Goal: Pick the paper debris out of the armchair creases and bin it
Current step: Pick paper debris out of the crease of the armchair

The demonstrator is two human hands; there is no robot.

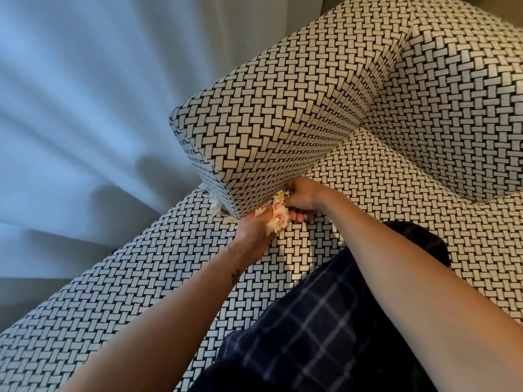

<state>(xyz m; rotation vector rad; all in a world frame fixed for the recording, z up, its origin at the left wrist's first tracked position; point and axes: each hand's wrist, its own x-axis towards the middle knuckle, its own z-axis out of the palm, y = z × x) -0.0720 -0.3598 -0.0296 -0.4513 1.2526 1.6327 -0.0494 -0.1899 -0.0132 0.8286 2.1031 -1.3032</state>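
The armchair is covered in a black-and-white woven pattern; its armrest block stands above the seat cushion. My left hand grips a wad of crumpled paper debris, white with yellow and pink patches, at the crease where the armrest meets the seat. My right hand reaches in just beside it, fingers curled at the crease and pinching the top of the same wad. More white paper sticks out of the gap under the armrest's front corner.
A pale curtain hangs to the left of the armchair. A leg in dark checked trousers rests on the seat cushion at the bottom. No bin is in view.
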